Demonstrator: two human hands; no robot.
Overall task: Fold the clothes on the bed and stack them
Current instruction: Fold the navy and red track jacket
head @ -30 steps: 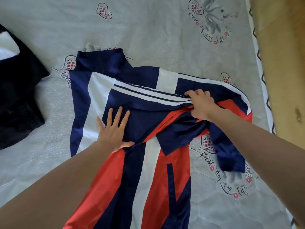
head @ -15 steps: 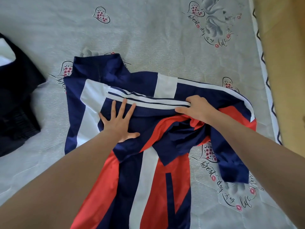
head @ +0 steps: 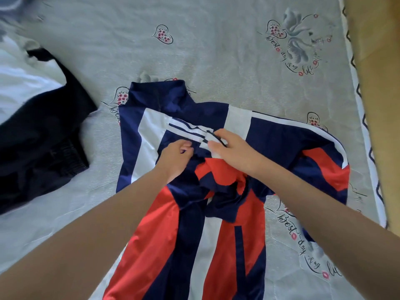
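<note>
while the jacket [head: 216,245] lies on the bed [head: 216,50], my left hand [head: 176,155] and right hand [head: 232,151] each pinch its striped sleeve with curled fingers, hands close together.

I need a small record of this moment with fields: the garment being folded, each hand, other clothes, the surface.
garment: navy, red and white jacket, spread on the bed, not yet folded flat, bunched in the middle
left hand: left hand, fingers curled, pinching the jacket fabric
right hand: right hand, grip on the striped white part
other clothes: dark garment lying to the left, apart from the jacket
surface: grey bedsheet with heart prints
</note>
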